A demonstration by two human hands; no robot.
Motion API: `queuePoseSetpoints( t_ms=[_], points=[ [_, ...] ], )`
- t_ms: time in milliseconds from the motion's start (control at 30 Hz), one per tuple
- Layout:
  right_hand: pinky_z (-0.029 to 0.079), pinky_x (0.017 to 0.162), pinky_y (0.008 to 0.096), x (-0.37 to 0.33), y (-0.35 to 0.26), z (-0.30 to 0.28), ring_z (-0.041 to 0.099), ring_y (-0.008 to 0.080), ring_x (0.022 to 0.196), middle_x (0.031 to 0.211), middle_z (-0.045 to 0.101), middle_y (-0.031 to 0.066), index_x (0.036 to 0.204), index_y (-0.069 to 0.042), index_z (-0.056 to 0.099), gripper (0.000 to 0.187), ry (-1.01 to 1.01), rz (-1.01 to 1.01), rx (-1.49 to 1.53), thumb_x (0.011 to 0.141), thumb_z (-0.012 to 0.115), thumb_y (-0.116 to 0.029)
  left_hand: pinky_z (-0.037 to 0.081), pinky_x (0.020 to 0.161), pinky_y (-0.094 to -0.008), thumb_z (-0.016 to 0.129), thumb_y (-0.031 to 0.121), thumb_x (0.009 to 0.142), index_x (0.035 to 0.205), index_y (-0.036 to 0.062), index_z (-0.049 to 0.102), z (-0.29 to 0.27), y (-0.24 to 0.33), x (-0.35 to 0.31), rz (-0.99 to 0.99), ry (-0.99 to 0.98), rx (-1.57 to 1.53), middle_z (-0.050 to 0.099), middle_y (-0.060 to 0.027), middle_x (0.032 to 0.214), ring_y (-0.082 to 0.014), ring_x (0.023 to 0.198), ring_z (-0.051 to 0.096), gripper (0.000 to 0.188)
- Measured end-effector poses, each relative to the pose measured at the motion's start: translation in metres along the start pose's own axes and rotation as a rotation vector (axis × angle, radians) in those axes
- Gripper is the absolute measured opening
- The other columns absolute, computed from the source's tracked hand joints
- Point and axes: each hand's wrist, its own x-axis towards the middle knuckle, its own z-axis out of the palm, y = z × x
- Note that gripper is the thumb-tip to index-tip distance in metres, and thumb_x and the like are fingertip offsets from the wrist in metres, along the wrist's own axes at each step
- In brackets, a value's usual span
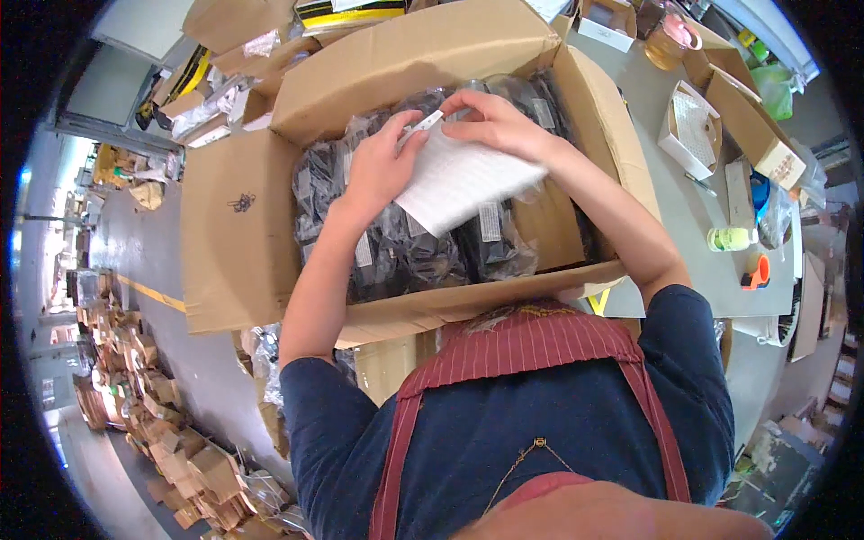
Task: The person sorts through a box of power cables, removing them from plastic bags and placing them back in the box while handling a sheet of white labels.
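A white, finely dotted pouch [463, 180] tops black plastic-wrapped packets [405, 243] in a plain brown cardboard box [234, 225]. The grey counter [711, 261] carries an orange tape dispenser [758, 271] and pale yellow-green roll [729, 238] near its right edge.

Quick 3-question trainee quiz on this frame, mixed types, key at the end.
1. True or false: both hands hold the white packet over the open cardboard box.
2. What fills the box? A) dark items in clear bags B) loose oranges C) folded towels
3. Which hand grips the packet's top edge, farthest from the person?

Key
1. True: left hand and right hand both grip it.
2. A: bagged dark items.
3. The right hand.
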Motion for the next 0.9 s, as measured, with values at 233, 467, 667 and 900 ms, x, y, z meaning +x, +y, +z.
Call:
queuePoseSetpoints(
  t_ms=[233,467,667,900],
  points=[
    [0.047,0.072,0.0244,0.005,0.015,0.003,0.06,0.008,0.088,0.101,0.064,0.0032,0.121,-0.004,0.056,0.035,-0.04,-0.025,0.227,0.092,0.069,-0.017,0.052,0.082,-0.0348,0.064,0.03,0.094,0.119,0.0075,0.062,0.001,-0.001,0.003,-0.135,-0.118,0.044,0.071,-0.0152,0.1,-0.0267,0.092,0.07,0.033],
    [0.052,0.081,0.0283,0.009,0.031,0.007,0.065,0.0112,0.088,0.098,0.071,0.006,0.114,0.001,0.065,0.027,0.05,-0.131,0.012,0.089,0.067,-0.008,0.044,0.105,-0.0402,0.07,0.016,0.088,0.136,0.0078,0.055,0.019,-0.056,-0.01,0.454,0.066,0.003,0.06,-0.0138,0.133,-0.0306,0.124,0.056,0.051],
    [0.051,0.076,0.0249,0.01,0.026,0.006,0.061,0.0067,0.082,0.089,0.069,0.0026,0.107,0.001,0.066,0.02,-0.038,-0.119,0.058,0.09,0.067,-0.009,0.037,0.111,-0.0412,0.066,0.027,0.094,0.142,0.0103,0.051,0.007,-0.054,-0.013,0.353,0.073,0.14,0.054,-0.0104,0.142,-0.0287,0.132,0.049,0.054],
    [0.05,0.071,0.025,0.008,0.026,0.006,0.062,0.0083,0.079,0.089,0.069,0.0049,0.108,0.0,0.065,0.022,-0.091,-0.167,-0.124,0.091,0.066,-0.014,0.044,0.105,-0.0383,0.069,0.026,0.092,0.141,0.0121,0.052,0.006,-0.075,-0.026,0.161,-0.087,-0.123,0.055,-0.008,0.141,-0.025,0.127,0.053,0.054]
  ],
)
